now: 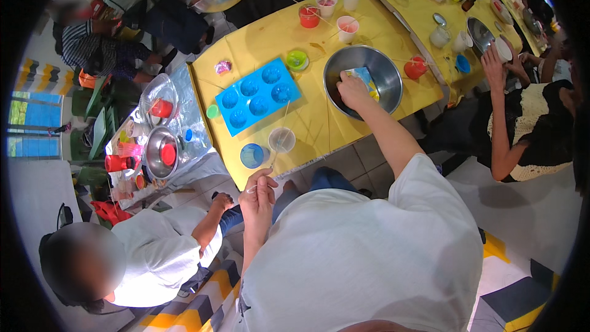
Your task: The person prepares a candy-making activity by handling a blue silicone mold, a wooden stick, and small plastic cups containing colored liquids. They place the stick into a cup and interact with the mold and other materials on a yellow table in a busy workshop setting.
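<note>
My right hand [352, 89] is inside a steel bowl [387, 89] on the yellow-covered table, closed on a blue, white and yellow packet [364, 77]. My left hand [258, 197], below the table's near edge, is closed on a thin pale stick [275, 163] that points up toward a white cup [282, 135]. Beside that cup stands a translucent blue cup [251, 156]. A blue six-cavity mould [243, 107] lies left of the bowl, with a small green dish [297, 60] behind it.
The yellow table [319, 141] also bears red and white cups [347, 29]. At left, a foil-covered table [200, 147] holds bowls and cups. A co-worker in white [160, 252] is at lower left; others are at back left and at right beside another yellow table [418, 12].
</note>
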Tool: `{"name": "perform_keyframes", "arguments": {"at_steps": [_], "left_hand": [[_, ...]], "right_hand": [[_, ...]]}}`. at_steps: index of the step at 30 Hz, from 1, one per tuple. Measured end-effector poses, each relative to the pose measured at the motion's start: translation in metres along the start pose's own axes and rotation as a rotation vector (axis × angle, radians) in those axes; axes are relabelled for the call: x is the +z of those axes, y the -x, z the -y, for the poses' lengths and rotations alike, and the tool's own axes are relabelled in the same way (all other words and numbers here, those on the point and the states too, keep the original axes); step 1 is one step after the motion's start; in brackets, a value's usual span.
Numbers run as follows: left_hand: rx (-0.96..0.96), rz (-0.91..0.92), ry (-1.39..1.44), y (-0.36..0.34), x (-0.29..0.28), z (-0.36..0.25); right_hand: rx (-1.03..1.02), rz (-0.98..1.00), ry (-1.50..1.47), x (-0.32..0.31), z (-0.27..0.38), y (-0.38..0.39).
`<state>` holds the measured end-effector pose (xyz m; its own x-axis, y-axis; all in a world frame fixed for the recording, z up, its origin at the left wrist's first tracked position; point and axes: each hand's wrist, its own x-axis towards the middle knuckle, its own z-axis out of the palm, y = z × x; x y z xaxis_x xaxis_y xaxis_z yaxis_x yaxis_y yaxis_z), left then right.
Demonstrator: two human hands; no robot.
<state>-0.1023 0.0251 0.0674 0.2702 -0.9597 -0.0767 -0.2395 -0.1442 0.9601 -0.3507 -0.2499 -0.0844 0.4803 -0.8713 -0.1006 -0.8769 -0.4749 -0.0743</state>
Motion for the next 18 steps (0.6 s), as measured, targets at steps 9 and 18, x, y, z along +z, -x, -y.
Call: {"name": "perform_keyframes", "arguments": {"at_steps": [9, 18], "left_hand": [[0.049, -0.028, 0.045, -0.014, 0.018, 0.001], [0.097, 0.114, 0.072, -0.023, 0.046, -0.017]], "right_hand": [[0.195, -0.067, -2.041, -0.09, 0.015, 0.04], [0.017, 0.051, -2.551, -0.152, 0.062, 0.102]]}}
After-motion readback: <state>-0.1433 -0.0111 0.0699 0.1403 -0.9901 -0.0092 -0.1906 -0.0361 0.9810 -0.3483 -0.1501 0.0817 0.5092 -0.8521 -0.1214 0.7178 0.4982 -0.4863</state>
